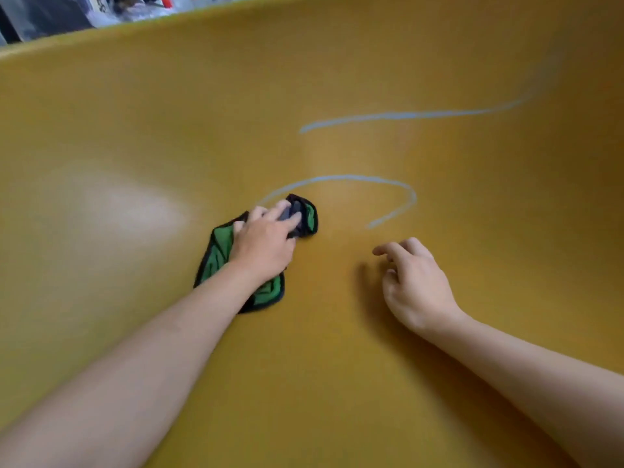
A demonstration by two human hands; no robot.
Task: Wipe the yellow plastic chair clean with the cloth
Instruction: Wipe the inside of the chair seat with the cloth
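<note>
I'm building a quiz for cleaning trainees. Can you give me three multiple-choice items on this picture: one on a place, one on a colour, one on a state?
1. Where does the cloth lie?
A. On the chair surface, under the left hand
B. Under the right hand
C. Draped over the chair's top edge

2. What colour is the cloth?
A. Red with a white edge
B. Green with a dark edge
C. Plain white

3. What is the right hand doing?
A. Gripping the cloth
B. Holding a spray bottle
C. Holding nothing, fingers loosely curled

Answers: 1 A, the left hand presses on it at the near end of the pale curved streak. 2 B, green panels with dark trim show. 3 C, nothing is in its fingers.
</note>
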